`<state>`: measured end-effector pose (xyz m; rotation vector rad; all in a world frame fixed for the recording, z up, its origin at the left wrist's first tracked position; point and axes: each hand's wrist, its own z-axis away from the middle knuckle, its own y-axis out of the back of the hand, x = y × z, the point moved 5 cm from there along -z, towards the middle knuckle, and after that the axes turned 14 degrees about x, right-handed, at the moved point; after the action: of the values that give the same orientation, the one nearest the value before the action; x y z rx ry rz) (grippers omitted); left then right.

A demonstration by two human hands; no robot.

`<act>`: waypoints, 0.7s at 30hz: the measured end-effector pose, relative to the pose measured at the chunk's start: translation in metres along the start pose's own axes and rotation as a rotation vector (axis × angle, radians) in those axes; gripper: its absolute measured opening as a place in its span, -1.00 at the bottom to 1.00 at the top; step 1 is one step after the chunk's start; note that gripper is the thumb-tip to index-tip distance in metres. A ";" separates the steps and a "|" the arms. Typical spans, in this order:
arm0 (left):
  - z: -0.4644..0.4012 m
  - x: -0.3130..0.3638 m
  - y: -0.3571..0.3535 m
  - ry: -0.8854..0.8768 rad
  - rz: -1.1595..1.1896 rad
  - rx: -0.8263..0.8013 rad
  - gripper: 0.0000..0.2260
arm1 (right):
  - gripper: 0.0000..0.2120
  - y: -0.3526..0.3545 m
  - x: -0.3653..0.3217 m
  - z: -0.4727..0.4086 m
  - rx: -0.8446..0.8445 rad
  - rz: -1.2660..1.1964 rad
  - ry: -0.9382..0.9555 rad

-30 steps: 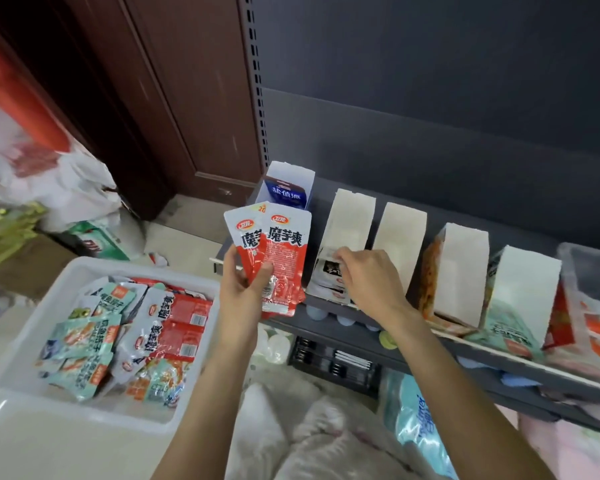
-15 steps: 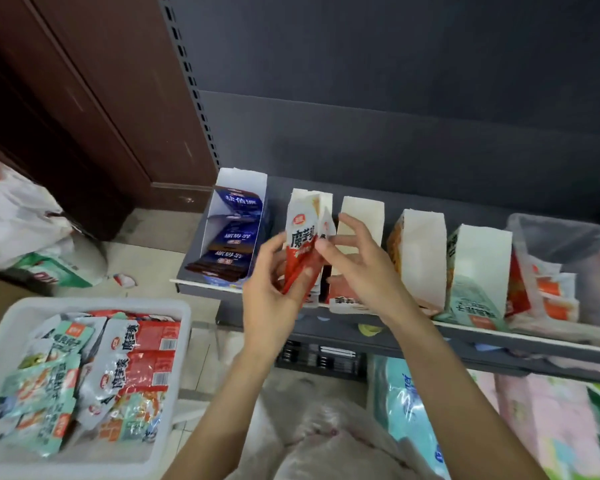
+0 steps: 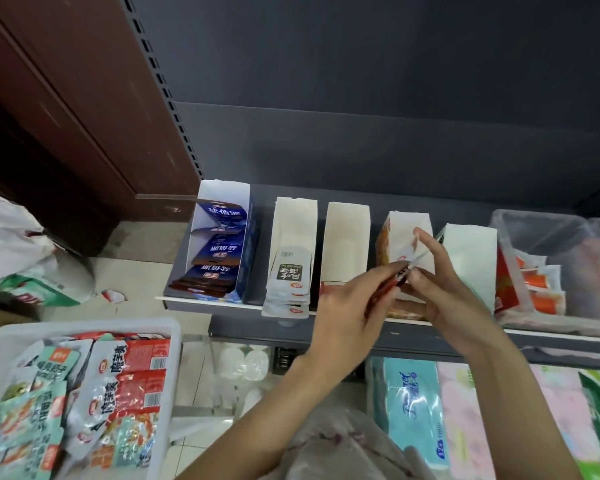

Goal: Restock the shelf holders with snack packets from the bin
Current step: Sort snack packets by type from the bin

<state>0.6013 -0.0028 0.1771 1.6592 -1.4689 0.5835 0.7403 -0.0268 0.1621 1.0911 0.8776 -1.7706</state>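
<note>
My left hand (image 3: 347,310) and my right hand (image 3: 443,289) meet in front of the shelf, both pinching the red and white snack packets (image 3: 400,271), seen almost edge-on. They hover before the third white holder (image 3: 347,237) and the fourth white holder (image 3: 407,237). The first holder (image 3: 222,251) carries dark blue packets. White packets (image 3: 289,282) fill the front of the second holder (image 3: 295,223). The white bin (image 3: 84,327) at lower left holds several red, white and teal packets.
A fifth white holder (image 3: 471,258) and a clear tub (image 3: 547,265) of orange packets stand to the right on the grey shelf (image 3: 412,344). Tissue packs (image 3: 409,410) sit below. White bags (image 3: 14,251) lie on the floor at left by a brown door.
Both hands moved right along the shelf with the red packets, from the second holder to the third and fourth. The packets turned edge-on. The camera came closer.
</note>
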 end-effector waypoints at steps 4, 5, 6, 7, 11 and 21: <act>0.001 -0.007 -0.003 0.057 0.036 0.003 -0.74 | -0.08 0.006 0.005 -0.007 0.050 -0.065 -0.048; 0.001 -0.010 -0.002 0.076 0.040 0.003 -0.74 | -0.12 0.006 0.006 -0.009 0.074 -0.094 -0.045; 0.000 -0.013 -0.001 0.095 0.042 -0.004 -0.74 | -0.19 0.007 0.006 -0.011 0.100 -0.123 -0.035; -0.001 -0.016 -0.001 0.115 0.049 -0.015 -0.74 | -0.29 0.007 0.006 -0.012 0.132 -0.150 -0.022; -0.017 -0.031 0.011 0.406 0.207 0.104 -0.89 | -0.51 0.008 0.010 -0.019 0.288 -0.063 0.048; -0.046 -0.084 0.051 1.043 0.492 0.318 -0.84 | -0.71 -0.013 -0.008 -0.026 0.462 0.201 0.478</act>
<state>0.5427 0.0846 0.1502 0.8747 -0.9736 1.7080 0.7385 0.0032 0.1615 1.8887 0.6051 -1.6048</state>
